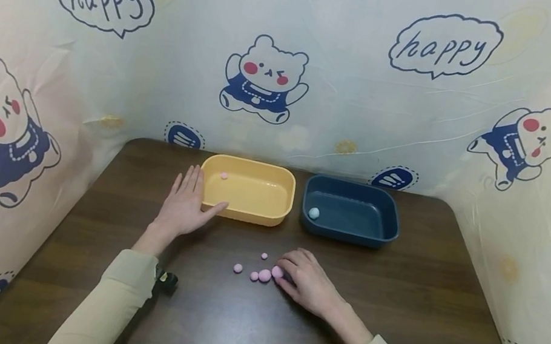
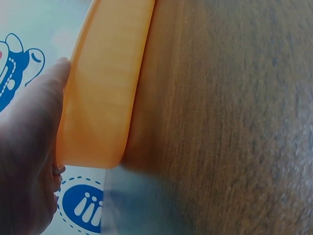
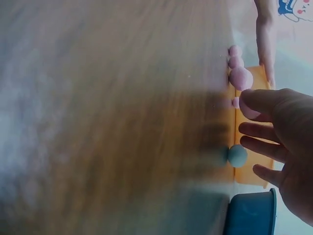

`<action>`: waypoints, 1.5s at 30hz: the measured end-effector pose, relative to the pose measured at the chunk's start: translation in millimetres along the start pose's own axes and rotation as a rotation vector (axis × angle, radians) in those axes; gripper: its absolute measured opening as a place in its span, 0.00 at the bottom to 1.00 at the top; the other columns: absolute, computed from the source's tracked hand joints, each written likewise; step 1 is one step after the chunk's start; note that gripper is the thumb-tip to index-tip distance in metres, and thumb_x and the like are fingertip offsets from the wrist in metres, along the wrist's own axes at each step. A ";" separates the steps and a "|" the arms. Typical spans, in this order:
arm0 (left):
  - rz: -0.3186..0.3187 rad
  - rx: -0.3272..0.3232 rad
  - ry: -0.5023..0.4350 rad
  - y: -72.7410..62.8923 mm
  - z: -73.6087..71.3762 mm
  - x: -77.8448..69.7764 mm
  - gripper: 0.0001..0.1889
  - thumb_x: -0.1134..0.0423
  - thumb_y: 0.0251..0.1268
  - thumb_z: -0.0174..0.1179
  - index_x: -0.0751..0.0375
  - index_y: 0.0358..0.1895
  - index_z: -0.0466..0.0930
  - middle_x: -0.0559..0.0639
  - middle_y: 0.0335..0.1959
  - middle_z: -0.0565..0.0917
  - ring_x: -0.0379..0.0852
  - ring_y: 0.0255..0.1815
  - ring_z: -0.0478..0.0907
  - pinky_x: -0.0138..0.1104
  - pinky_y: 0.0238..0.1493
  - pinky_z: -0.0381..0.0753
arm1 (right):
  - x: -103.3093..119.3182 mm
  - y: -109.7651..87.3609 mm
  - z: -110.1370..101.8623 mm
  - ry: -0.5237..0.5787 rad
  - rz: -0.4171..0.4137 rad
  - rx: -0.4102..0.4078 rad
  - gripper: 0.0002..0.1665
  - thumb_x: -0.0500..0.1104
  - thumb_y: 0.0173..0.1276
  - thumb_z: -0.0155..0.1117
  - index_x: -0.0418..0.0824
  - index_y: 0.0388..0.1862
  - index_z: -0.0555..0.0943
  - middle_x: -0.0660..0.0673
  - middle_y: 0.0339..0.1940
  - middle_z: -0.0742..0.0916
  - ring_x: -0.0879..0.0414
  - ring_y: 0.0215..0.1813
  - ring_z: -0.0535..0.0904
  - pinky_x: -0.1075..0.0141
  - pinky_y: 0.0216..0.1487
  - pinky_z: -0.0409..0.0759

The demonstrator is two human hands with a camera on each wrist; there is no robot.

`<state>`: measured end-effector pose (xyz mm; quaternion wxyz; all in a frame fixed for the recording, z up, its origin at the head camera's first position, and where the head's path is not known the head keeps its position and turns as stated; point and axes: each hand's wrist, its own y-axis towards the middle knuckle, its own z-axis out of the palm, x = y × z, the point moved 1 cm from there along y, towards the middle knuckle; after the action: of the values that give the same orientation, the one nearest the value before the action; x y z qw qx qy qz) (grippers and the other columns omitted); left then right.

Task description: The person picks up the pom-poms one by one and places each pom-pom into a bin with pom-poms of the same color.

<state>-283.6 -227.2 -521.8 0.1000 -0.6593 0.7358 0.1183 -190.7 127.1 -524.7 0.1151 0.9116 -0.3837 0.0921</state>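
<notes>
The tabletop (image 1: 203, 331) looks like dark wood, with fine streaky grain and a soft glossy sheen where light falls. The yellow tray (image 1: 255, 193) appears to be smooth plastic with a slight shine, as does the dark blue tray (image 1: 356, 214). The pink balls (image 1: 264, 276) look smooth and matt. Behind, a printed backdrop (image 1: 346, 86) resembles thin, lightly creased cloth with a faint sheen. The sleeves (image 1: 106, 296) are matt cloth.

The balls (image 1: 264, 276) are pink or pale blue, one tray (image 1: 256, 199) yellow, another tray (image 1: 356, 213) dark blue, the table (image 1: 246, 339) wood-grained brown.
</notes>
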 end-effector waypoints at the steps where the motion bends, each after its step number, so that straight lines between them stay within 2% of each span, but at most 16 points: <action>1: 0.001 -0.001 0.001 0.2 -0.3 -0.2 0.66 0.16 0.73 0.39 0.70 0.90 0.33 0.65 0.93 0.35 0.66 0.95 0.35 0.60 0.94 0.34 | 0.2 0.4 -0.5 -0.009 -0.006 -0.007 0.17 0.50 0.78 0.75 0.43 0.58 0.91 0.47 0.56 0.91 0.51 0.63 0.85 0.46 0.81 0.77; 12: 0.008 -0.004 0.011 0.5 -0.6 0.3 0.66 0.16 0.73 0.40 0.72 0.90 0.34 0.67 0.93 0.38 0.67 0.95 0.37 0.62 0.94 0.37 | 1.8 2.8 -3.3 -0.006 -0.027 -0.080 0.15 0.54 0.81 0.70 0.48 0.56 0.89 0.51 0.51 0.92 0.55 0.59 0.86 0.50 0.76 0.81; 18: 0.007 -0.007 0.014 1.4 -0.6 0.1 0.66 0.16 0.73 0.38 0.71 0.90 0.33 0.67 0.93 0.37 0.68 0.95 0.39 0.62 0.94 0.38 | 2.1 4.9 -9.5 -0.026 -0.049 -0.111 0.14 0.54 0.81 0.70 0.47 0.56 0.88 0.50 0.52 0.92 0.54 0.60 0.85 0.52 0.75 0.82; 25: -0.001 -0.003 -0.001 -1.1 -2.2 -1.1 0.66 0.16 0.73 0.40 0.70 0.90 0.33 0.65 0.93 0.36 0.67 0.95 0.38 0.60 0.94 0.35 | -2.2 9.5 -16.3 -0.018 -0.033 -0.131 0.15 0.52 0.81 0.71 0.47 0.58 0.87 0.49 0.55 0.92 0.53 0.63 0.85 0.51 0.76 0.82; 32: 0.007 -0.014 0.009 1.7 -0.9 -0.8 0.66 0.17 0.74 0.42 0.73 0.89 0.35 0.70 0.93 0.41 0.68 0.95 0.39 0.63 0.93 0.37 | -4.4 15.2 -21.6 -0.040 -0.081 -0.198 0.13 0.50 0.82 0.69 0.45 0.57 0.87 0.48 0.53 0.92 0.51 0.60 0.86 0.51 0.75 0.82; 45: 0.004 -0.005 -0.001 -0.8 -2.1 -1.2 0.66 0.17 0.73 0.42 0.71 0.90 0.35 0.67 0.93 0.38 0.67 0.95 0.39 0.61 0.94 0.36 | -10.9 24.0 -26.4 -0.007 -0.036 -0.225 0.16 0.50 0.80 0.72 0.45 0.60 0.87 0.46 0.57 0.92 0.50 0.62 0.86 0.49 0.75 0.83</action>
<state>-282.7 -226.7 -519.5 0.0984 -0.6581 0.7367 0.1205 -217.6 125.6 -498.9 0.2171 0.9001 -0.3753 0.0433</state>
